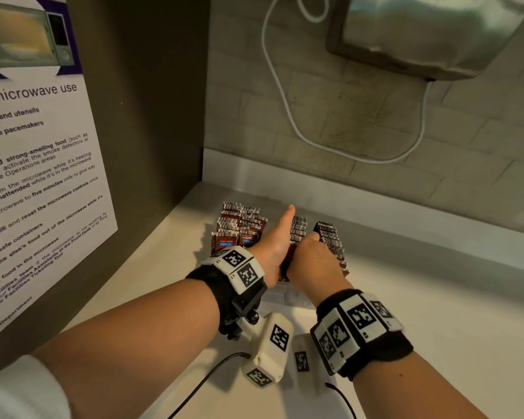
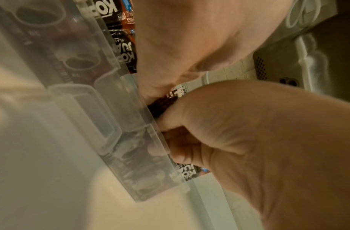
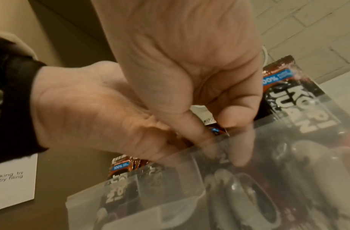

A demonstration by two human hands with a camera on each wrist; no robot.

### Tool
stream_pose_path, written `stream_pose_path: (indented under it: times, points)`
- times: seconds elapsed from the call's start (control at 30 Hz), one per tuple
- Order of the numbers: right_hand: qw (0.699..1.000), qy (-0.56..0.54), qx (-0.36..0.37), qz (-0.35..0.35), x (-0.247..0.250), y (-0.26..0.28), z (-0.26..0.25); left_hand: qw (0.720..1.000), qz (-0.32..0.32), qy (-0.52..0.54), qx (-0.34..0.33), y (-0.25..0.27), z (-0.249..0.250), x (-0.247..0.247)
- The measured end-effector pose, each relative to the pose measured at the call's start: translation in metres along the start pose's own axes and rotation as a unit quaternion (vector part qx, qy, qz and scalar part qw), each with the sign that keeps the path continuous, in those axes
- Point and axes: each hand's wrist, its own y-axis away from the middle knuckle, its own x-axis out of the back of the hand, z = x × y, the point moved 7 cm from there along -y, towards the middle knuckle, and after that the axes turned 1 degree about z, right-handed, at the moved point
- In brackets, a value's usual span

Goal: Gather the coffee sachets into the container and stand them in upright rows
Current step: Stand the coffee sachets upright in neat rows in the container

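Note:
A clear plastic container (image 1: pixel 280 293) sits on the white counter, holding brown coffee sachets upright: a left bunch (image 1: pixel 239 228), a middle row (image 1: pixel 298 231) and a right row (image 1: pixel 330 240). My left hand (image 1: pixel 274 249) reaches into the container with its thumb straight up, its palm flat against the left side of the middle row. My right hand (image 1: pixel 310 258) presses in from the right. Its curled fingers (image 3: pixel 239 152) and thumb pinch a bundle of sachets (image 3: pixel 215 129) down behind the container wall (image 3: pixel 150 202). Another sachet (image 3: pixel 298 101) stands at the right. The left fingertips are hidden.
A cabinet side with a microwave notice (image 1: pixel 37 176) rises close on the left. A tiled wall with a white cable (image 1: pixel 285 101) runs behind, below a metal appliance (image 1: pixel 430 34). The white counter (image 1: pixel 436 313) stretches to the right.

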Motion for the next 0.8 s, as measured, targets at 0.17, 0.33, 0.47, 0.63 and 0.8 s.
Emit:
stream_pose_path:
  times: [0.17,0.33,0.47,0.63,0.8]
  points:
    - [1.000,-0.001,-0.013,-0.013,-0.012,-0.009,0.003,1.000,-0.007,-0.003,-0.004,-0.007,-0.001,-0.003]
    - [0.998,0.046,0.007,-0.048,-0.026,-0.022,0.001,1.000,-0.004,0.003,-0.010,-0.015,-0.001,-0.003]
    - [0.996,0.017,-0.015,-0.081,-0.035,-0.026,0.002,1.000,-0.006,-0.008,-0.009,-0.018,-0.002,-0.003]
    - [0.995,0.035,0.002,-0.098,-0.032,-0.023,0.001,1.000,-0.004,-0.026,-0.005,-0.020,-0.002,-0.002]
    - [0.992,0.038,0.039,-0.118,-0.034,-0.019,-0.003,1.000,0.004,-0.023,0.020,-0.026,-0.004,0.001]
